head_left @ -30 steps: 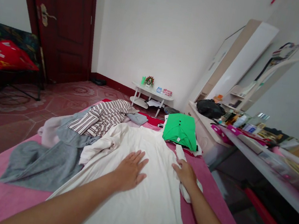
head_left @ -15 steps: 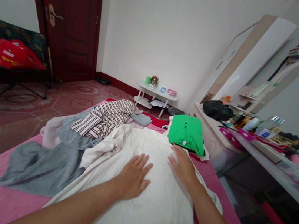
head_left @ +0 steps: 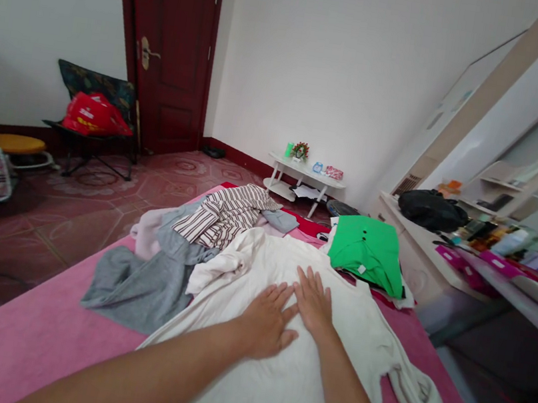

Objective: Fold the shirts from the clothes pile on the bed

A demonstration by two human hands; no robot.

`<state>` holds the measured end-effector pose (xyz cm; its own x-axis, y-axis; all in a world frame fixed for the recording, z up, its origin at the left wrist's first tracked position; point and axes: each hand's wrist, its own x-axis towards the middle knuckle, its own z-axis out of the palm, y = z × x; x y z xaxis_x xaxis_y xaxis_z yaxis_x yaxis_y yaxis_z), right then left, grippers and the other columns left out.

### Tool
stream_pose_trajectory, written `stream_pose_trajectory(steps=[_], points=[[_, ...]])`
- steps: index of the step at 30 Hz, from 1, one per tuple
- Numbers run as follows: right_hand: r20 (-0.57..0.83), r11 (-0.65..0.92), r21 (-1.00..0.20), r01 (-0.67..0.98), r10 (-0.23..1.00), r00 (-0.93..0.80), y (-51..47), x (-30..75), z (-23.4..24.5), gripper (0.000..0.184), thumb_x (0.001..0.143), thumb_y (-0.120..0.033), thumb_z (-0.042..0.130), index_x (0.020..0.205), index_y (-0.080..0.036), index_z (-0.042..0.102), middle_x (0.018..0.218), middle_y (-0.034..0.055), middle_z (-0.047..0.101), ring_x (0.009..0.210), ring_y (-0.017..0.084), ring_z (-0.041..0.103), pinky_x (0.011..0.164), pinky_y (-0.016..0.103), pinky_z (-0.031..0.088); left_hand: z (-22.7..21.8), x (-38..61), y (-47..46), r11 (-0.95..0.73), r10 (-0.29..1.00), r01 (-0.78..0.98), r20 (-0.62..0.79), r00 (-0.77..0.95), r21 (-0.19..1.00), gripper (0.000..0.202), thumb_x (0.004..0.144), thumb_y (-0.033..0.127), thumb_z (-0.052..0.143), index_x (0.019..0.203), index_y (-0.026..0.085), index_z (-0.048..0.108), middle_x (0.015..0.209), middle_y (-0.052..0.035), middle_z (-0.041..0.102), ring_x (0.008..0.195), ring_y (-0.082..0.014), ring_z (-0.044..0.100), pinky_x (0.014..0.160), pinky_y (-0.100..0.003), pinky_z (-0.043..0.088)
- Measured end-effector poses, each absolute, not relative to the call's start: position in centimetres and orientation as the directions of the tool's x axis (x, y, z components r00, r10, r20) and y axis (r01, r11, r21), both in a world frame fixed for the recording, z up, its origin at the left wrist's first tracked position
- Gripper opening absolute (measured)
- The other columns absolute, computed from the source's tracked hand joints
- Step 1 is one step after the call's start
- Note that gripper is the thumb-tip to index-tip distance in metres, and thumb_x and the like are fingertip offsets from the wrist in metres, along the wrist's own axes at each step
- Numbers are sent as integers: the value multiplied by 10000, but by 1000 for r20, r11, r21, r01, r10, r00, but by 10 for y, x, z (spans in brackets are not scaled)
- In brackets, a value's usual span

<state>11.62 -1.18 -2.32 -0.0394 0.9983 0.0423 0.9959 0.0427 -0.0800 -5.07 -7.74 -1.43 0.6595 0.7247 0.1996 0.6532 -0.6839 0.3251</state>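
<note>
right hand (head_left: 314,306) is now shifted inward, close beside the left hand (head_left: 266,320); both are laid open, nothing gripped, on the white garment (head_left: 289,386) spread over pink bedding (head_left: 54,317); creases are best smoothed outward, evenly

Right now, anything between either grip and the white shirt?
Nothing visible. The left grip and right grip both rest palm-down on the white shirt, fingers spread a little. The striped shirt and grey clothes lie off to the left, the green shirt at the far right; none is under the hands.
</note>
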Motion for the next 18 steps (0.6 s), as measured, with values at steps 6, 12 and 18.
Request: stream_pose_trajectory(steps=[6,12,18], points=[[111,60,-43,997,992,-55,-30,119,-30,524,981,-424,203,1492,-314,236,1580,-4,181,1448,241,143,1125,527,196,-5,-62,-86,-678,708,629,108,697,380,680,928,511,382,1482,136,263,1569,-170,114,1442,-335,91,1152,-514,176],[135,46,-82,996,990,-34,-30,119,-28,522,973,-449,240,1469,-301,306,1567,-1,229,1440,240,178,1128,512,204,37,-123,-117,-763,613,458,284,737,457,354,881,272,529,1230,251,582,1382,-66,514,1229,-216,520,1021,-309,427],[140,39,-110,993,990,-23,-33,117,-26,517,966,-437,263,1455,-287,342,1557,8,260,1436,247,193,1126,514,201,35,-214,-131,-430,826,779,548,136,456,369,878,269,493,1245,227,510,1229,-81,573,1083,-229,560,925,-364,447]])
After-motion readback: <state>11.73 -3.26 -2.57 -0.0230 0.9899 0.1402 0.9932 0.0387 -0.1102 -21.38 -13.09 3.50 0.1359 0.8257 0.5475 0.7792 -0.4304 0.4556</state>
